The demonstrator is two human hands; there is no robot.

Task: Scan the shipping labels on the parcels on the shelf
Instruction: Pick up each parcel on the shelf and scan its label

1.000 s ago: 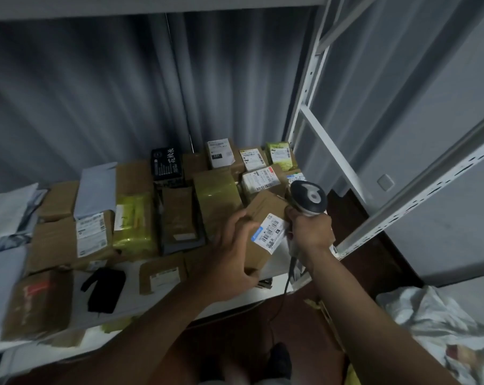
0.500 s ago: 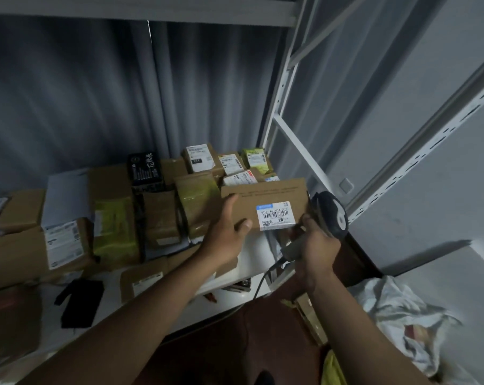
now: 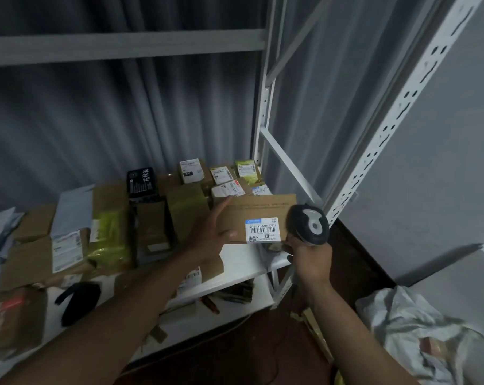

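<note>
The left hand (image 3: 207,240) is holding a flat brown cardboard parcel (image 3: 258,218) up above the front right part of the white shelf (image 3: 240,262), with the thumb lying across the near face at the lower left edge and the other fingers (image 3: 221,208) reaching up behind the left end, so the parcel is being pinched between thumb and fingers. A white shipping label (image 3: 261,230) with a blue band along the top and a barcode is sitting on the lower right of the face that is turned toward the camera. The right hand (image 3: 308,257) is gripping the handle of a black and grey barcode scanner (image 3: 308,225), its fingers curled round the handle, and the scanner's head is sitting just beside the right edge of the parcel, close to the label.

On the shelf behind, many other parcels are lying packed together: brown boxes with white labels (image 3: 68,247), a yellow-green padded bag (image 3: 110,237), a black box with white lettering (image 3: 140,182), and several small labelled packets (image 3: 190,170) along the back by the grey curtain (image 3: 96,120). A black cloth item (image 3: 77,301) is lying at the front of the shelf. A crumpled white plastic bag (image 3: 413,334) is lying on the floor to the right, beside the white perforated upright (image 3: 396,112) of the rack.
</note>
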